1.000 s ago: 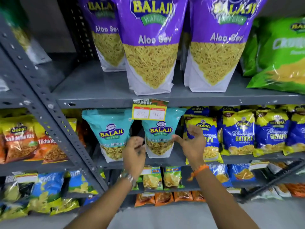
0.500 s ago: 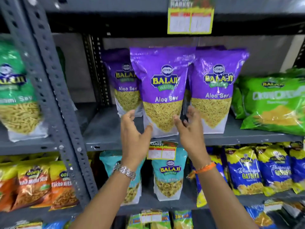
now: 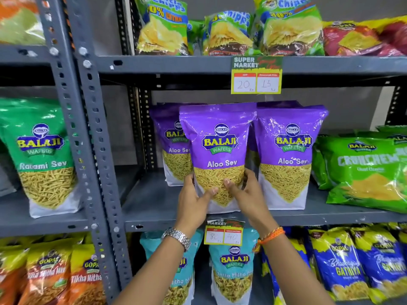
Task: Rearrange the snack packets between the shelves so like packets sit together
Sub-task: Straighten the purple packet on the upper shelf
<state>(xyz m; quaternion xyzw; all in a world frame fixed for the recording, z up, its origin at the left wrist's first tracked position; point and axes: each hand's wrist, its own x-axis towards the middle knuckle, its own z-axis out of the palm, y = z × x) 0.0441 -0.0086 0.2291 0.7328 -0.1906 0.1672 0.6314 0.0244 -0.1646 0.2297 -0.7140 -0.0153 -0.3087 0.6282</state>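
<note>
Front purple Aloo Sev packet upright on middle shelf, long axis vertical, directly ahead of both hands. Left hand and right hand clamp its lower sides, equally near. Matching packet touching right; green Crunchem packet beyond.

Bare forearms, silver link watch left, orange thread band right.
</note>
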